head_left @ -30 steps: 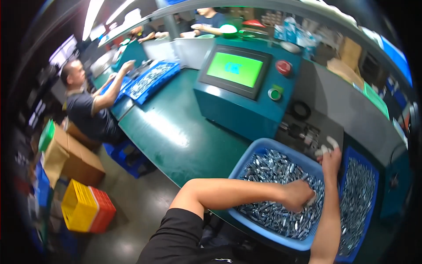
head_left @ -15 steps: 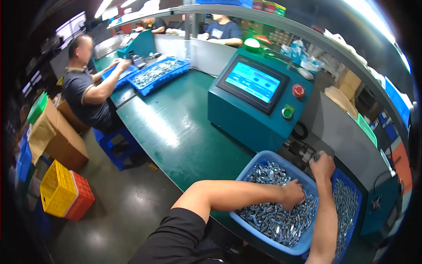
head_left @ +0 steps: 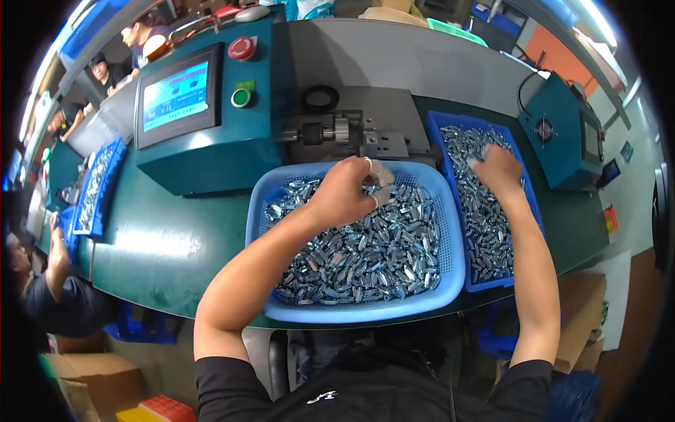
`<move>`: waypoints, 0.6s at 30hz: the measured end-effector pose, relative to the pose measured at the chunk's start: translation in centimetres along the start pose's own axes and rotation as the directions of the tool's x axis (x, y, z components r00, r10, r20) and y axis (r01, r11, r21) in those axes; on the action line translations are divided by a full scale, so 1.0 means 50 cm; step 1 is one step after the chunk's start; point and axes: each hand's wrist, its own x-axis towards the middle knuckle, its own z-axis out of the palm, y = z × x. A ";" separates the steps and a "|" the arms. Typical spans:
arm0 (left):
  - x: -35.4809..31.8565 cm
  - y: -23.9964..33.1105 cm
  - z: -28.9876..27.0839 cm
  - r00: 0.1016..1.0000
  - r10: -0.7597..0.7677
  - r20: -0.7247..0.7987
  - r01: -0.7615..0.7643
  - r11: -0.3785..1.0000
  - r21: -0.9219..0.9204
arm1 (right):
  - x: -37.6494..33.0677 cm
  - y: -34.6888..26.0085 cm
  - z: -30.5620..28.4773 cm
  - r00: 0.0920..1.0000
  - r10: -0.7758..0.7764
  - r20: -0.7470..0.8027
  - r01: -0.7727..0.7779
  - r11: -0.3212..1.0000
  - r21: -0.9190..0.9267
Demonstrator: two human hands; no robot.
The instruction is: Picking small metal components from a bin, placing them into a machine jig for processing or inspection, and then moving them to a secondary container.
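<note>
My left hand [head_left: 346,193] hovers over a light blue basket [head_left: 453,246] heaped with small shiny metal parts [head_left: 351,260]. White coverings wrap some of its fingertips. Its fingers are curled together, and whatever they hold cannot be made out. Over on the right, my right hand [head_left: 499,171] reaches into a dark blue tray [head_left: 490,284] full of similar metal parts [head_left: 485,232]. Its fingers are bent down at the parts, with their tips partly hidden. Behind the basket is the metal spindle and fixture [head_left: 344,131] of a green machine [head_left: 211,158].
The machine carries a lit screen [head_left: 176,97], a red button [head_left: 241,48] and a green button [head_left: 241,98]. A second green machine [head_left: 562,133] stands right of the tray. A grey partition [head_left: 408,56] runs behind. At far left, a co-worker's arm [head_left: 58,264] is beside another blue tray [head_left: 98,186].
The view has swung to the right. My left hand has lifted out of the basket's parts. My right hand has left the machine's fixture and moved to the dark blue tray.
</note>
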 end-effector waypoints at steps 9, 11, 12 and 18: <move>-0.015 -0.005 0.020 0.988 0.132 -0.075 -0.086 0.894 0.439 | -0.016 -0.297 0.041 0.948 0.027 -0.318 0.229 0.635 0.737; -0.002 -0.001 0.006 0.955 0.226 -0.192 -0.109 0.869 0.483 | -0.016 -0.302 0.072 0.959 0.077 -0.274 0.182 0.575 0.798; 0.008 -0.001 -0.007 0.958 0.192 -0.215 -0.047 0.840 0.540 | -0.016 -0.294 0.092 0.961 0.071 -0.266 0.182 0.560 0.808; 0.144 -0.061 -0.044 0.962 0.227 -0.155 -0.049 0.698 0.715 | 0.001 -0.273 0.100 0.969 0.034 -0.244 0.186 0.550 0.814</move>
